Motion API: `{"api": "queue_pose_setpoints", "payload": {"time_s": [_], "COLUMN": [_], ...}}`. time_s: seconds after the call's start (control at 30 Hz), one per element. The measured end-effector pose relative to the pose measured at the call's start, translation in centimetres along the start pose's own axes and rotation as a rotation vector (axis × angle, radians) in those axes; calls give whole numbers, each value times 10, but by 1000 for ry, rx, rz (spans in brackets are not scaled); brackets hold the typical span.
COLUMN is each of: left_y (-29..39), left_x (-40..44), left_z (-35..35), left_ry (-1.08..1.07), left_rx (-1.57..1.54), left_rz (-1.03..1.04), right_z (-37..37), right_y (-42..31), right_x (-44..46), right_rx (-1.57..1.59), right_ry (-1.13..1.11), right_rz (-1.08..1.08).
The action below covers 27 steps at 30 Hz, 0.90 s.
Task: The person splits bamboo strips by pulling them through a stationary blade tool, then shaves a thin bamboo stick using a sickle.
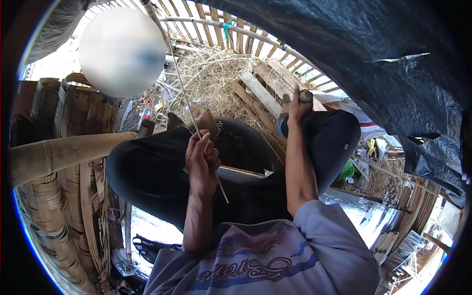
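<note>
My left hand (200,156) is raised over my lap, its fingers pinched round a thin, pale bamboo strip (183,83). The strip slants from the far upper left, through the fingers, to a lower end above my lap. Farther out, beyond my right knee, my right hand (297,107) is closed beside a brown, rounded end (306,96) that looks like wood. One finger points away from me along it. The rest of what this hand grips is hidden. Between my legs sits a dark round tub or tyre-like ring (241,142).
A thick bamboo pole (73,155) runs in from the left beside woven bamboo panels (81,108). Wooden planks (263,96) and dry straw (206,69) lie ahead. A slatted bamboo fence (241,37) stands behind them. Black plastic sheeting (373,59) hangs at the upper right.
</note>
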<state>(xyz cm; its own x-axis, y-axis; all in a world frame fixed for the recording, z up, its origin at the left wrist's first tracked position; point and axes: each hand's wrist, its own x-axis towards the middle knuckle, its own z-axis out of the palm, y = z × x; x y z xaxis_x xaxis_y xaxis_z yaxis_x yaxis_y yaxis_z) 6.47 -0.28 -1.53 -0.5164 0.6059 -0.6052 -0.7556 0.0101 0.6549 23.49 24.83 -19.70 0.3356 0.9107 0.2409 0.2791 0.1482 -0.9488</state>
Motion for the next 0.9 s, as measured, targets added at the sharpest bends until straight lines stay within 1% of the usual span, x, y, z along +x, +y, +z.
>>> {"api": "queue_pose_setpoints", "payload": {"time_s": [0.03, 0.07, 0.13, 0.17, 0.2, 0.27, 0.3, 0.33, 0.37, 0.4, 0.43, 0.47, 0.53, 0.57, 0.63, 0.67, 0.73, 0.77, 0.83, 0.9], "left_y": [-2, -2, -3, -4, -5, -4, -4, -4, -4, -4, -4, -4, -4, -4, -2, -2, -3, -3, -3, -4], "left_x": [0, 1, 2, 2, 1, 1, 2, 2, 2, 2, 3, 4, 4, 4, 3, 2, 3, 3, 3, 3], "left_z": [1, 2, 3, 2, 0, -1, -1, 0, 0, 0, 0, 1, 2, 2, 3, 4, 4, 3, 2, 2], "left_ry": [-3, 6, -17, -16, -6, -14, -9, -6, -4, -3, -9, -14, -5, 4, 2, -5, -7, -10, -10, -15], "left_rx": [-1, -5, 10, -5, -6, -12, -13, -13, -13, -14, -12, -12, -4, 6, 9, 15, 17, 22, 19, 17], "left_rz": [0, -3, -30, -40, -41, -41, -41, -41, -41, -44, -33, -22, -26, -28, -29, -31, -37, -39, -36, -35], "right_z": [-4, -7, 0, 0, -3, -5, -10, -12, -13, -11, -13, -14, -13, -12, -12, -14, -11, -10, -8, -8], "right_y": [3, 6, 3, 2, -13, 17, 19, 37, 68, 62, 57, 51, 19, 3, -26, -42, -34, -29, -7, 9], "right_x": [10, 18, 27, 31, 29, 42, 45, 52, 61, 59, 59, 59, 55, 56, 58, 59, 65, 66, 67, 60], "right_rx": [-42, -148, 21, 114, 123, 14, -11, -14, -91, -168, -123, -126, -35, -37, 362, 425, 459, 459, 137, 97], "right_ry": [40, 78, 249, 245, 216, 288, 241, 238, 267, 297, 242, 242, 120, 118, 184, 153, 172, 171, 173, 174], "right_rz": [48, 110, 188, 373, 446, 393, 447, 448, 407, 365, 430, 429, 569, 570, 679, 707, 614, 615, 402, 415]}}
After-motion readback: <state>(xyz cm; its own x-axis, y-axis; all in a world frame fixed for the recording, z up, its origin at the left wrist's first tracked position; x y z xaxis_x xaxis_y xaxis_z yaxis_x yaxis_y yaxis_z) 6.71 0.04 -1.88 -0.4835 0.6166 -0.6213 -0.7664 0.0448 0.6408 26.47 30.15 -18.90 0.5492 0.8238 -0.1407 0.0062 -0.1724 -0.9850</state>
